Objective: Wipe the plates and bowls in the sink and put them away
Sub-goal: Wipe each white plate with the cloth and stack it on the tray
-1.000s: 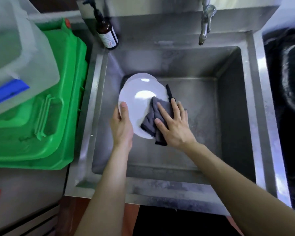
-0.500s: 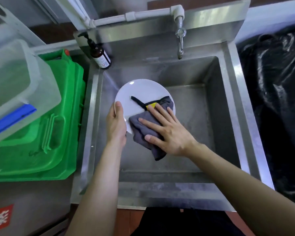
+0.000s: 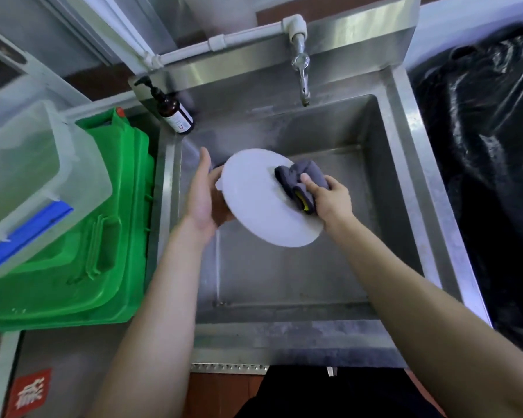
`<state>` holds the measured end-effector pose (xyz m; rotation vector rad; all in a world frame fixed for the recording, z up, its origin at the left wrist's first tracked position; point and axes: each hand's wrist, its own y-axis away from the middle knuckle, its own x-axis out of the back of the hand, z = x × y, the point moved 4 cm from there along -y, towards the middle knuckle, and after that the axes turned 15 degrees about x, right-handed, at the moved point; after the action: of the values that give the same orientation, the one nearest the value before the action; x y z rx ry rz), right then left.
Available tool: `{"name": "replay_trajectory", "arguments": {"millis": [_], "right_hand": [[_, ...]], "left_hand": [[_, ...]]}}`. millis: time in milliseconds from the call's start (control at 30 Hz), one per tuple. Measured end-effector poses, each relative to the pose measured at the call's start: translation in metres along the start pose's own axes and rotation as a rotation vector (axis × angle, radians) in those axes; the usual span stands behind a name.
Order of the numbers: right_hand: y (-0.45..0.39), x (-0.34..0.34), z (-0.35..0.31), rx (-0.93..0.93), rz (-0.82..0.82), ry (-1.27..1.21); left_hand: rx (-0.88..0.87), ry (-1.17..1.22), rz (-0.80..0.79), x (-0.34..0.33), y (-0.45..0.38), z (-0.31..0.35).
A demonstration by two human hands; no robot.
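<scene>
Right, head view only. White plate (image 3: 269, 200) is held tilted above the steel sink (image 3: 405, 122) basin, off the floor of it. Left hand (image 3: 201, 197) sits at the plate's left rim, thumb up, fingers going behind the plate, so I read it as gripping the edge from underneath; fingertips hidden. Right hand (image 3: 329, 200) is clenched round a bunched grey cloth (image 3: 302, 182) with a yellow tab, pressed on the plate's right side. I judge this as mid-wipe on one plate; no bowls visible in the basin.

Handling: plate looks rigid, smooth, likely ceramic or melamine, can't tell which; possibly slick if wet, breakable against steel. I'd keep the grip at the rim with fingers backing it. Cloth is soft, bunches anywhere.

Soap pump bottle (image 3: 175, 113) on the back-left corner, tap (image 3: 301, 70) above, green crate (image 3: 103, 221) left.
</scene>
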<state>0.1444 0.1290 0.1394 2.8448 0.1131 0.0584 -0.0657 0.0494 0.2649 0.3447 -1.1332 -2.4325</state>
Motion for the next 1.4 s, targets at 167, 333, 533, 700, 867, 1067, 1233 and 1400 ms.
{"name": "replay_trajectory", "arguments": {"millis": [167,333,533,700,867,1067,1233,1400], "right_hand": [[0.032,0.009,0.014,-0.061,0.243,-0.014],[0.044,0.016,0.004,0.149,0.066,0.339],[-0.002,-0.034,-0.055,0.95,-0.294,0.792],[0.067,-0.051,-0.038,1.285,-0.692,0.866],[0.031,-0.05,-0.047,1.337,-0.651,0.937],[-0.018,-0.026,-0.063,0.527,-0.319,0.629],[0.046,-0.028,-0.01,-0.086,-0.05,-0.315],[0.057,-0.015,0.004,-0.173,0.069,-0.423]], "left_hand": [[-0.21,0.157,0.23,-0.05,0.018,-0.08],[-0.249,0.083,0.353,-0.024,-0.002,-0.085],[-0.294,-0.081,0.203,-0.02,-0.004,-0.072],[-0.205,0.045,0.288,0.008,-0.008,-0.058],[-0.202,0.001,0.214,0.013,-0.007,-0.066],[-0.166,0.238,0.267,0.009,-0.003,-0.068],[-0.261,0.429,0.396,0.001,-0.01,-0.066],[-0.136,0.153,0.293,0.012,-0.023,-0.089]]}}
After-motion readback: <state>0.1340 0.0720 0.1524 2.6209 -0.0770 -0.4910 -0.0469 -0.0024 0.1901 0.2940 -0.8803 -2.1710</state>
